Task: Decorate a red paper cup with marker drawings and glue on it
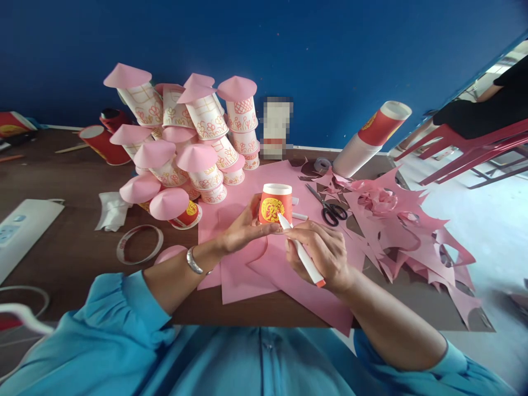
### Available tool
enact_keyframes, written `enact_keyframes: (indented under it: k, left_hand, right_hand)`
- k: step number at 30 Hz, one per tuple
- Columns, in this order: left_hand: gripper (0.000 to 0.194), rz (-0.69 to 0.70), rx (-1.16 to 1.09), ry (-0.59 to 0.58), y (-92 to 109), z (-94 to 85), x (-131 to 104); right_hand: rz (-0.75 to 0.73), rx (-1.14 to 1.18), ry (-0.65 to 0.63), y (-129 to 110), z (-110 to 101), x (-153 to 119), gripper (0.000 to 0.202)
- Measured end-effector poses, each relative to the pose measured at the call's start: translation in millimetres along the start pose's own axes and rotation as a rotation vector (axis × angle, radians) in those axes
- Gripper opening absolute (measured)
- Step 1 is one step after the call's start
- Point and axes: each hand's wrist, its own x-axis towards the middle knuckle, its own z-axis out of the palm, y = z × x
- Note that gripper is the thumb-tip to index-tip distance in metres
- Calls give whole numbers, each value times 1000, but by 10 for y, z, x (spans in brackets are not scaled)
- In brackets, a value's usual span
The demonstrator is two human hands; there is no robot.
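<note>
From the head view, the left hand [243, 228] holds a red paper cup [275, 203] upside down, its fingers [258, 227] curled against the cup's lower edge and the thumb on its near side. The cup carries a yellow round emblem and stands just above the pink paper sheets [243, 269] spread on the brown worktop [74, 242]. The right hand [324, 253] pinches a white marker [299, 250] with an orange end between thumb and fingers, the tip touching the cup's lower right side.

Beyond the left fingers, a heap of decorated cups with pink cone lids [185, 137] stands piled against the blue wall. Just beyond the right fingers lie black-handled scissors [328, 206], and further right a mass of pink paper offcuts [404, 225]. A stack of red and white cups [371, 140] lies tilted on its side beyond the scissors. Left of the left fingers a clear tape ring [139, 243] lies flat on the worktop, near crumpled white tissue [111, 212].
</note>
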Motion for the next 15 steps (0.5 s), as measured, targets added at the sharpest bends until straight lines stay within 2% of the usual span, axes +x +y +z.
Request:
enact_keyframes:
  k: [9,15]
  left_hand:
    - [77,-50,-54,-12,-10,21,20]
    - [69,-7,-43,-23,29,18,19]
  right_hand:
    - [15,-38,-10,-1,-3,1,20]
    - [8,-28,19,5,-21,-5,16]
